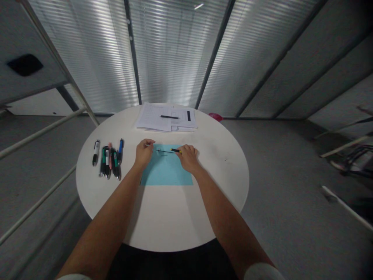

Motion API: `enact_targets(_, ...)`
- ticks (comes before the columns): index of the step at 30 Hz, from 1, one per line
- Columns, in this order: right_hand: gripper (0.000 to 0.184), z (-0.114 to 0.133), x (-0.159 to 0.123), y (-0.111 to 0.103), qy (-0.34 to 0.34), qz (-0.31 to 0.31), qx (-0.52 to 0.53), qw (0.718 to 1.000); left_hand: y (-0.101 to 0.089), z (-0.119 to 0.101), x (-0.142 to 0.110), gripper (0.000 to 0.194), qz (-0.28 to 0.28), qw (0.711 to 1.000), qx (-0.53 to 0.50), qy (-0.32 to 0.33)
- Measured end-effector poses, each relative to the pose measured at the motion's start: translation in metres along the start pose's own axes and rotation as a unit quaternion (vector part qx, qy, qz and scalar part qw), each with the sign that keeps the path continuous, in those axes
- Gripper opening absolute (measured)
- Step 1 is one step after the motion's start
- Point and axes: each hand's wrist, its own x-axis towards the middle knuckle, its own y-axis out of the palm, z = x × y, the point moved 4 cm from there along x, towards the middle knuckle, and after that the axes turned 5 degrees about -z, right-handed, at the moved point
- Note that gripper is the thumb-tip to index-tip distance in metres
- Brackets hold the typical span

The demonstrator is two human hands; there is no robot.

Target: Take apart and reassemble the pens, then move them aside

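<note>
The left hand [144,152] hovered low over the far edge of a flat light-blue paper sheet [166,171], its fingers drawn together beside a tiny yellow-tipped item [148,144]; the item was too small to tell whether they pinched it. The right hand [187,157] was curled, its fingertips [181,148] pinching a slim yellow-and-black tool [175,150] whose thin dark shaft [164,151] reached left over the blue sheet toward the other hand; the two hands stayed apart. Faint small dark bits [160,152] lay on the sheet beneath the shaft, too blurred to name. The sheet lay on a round white table [171,217]; to its left stood a tight row of plastic retractable pens [109,160] in black, green, pink and blue, lying side by side; beyond the hands lay a loose stack of printed white papers [154,117], with a black pen [169,117] across it; a magenta rounded object [215,116] showed just past the far rim.
</note>
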Motion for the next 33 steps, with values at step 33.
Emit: enact_targets(33,0.019,0.012,0.003,-0.016,0.022,-0.117,0.337,0.934,0.022,-0.033,-0.025,0.024,0.077,0.996,0.0,0.036)
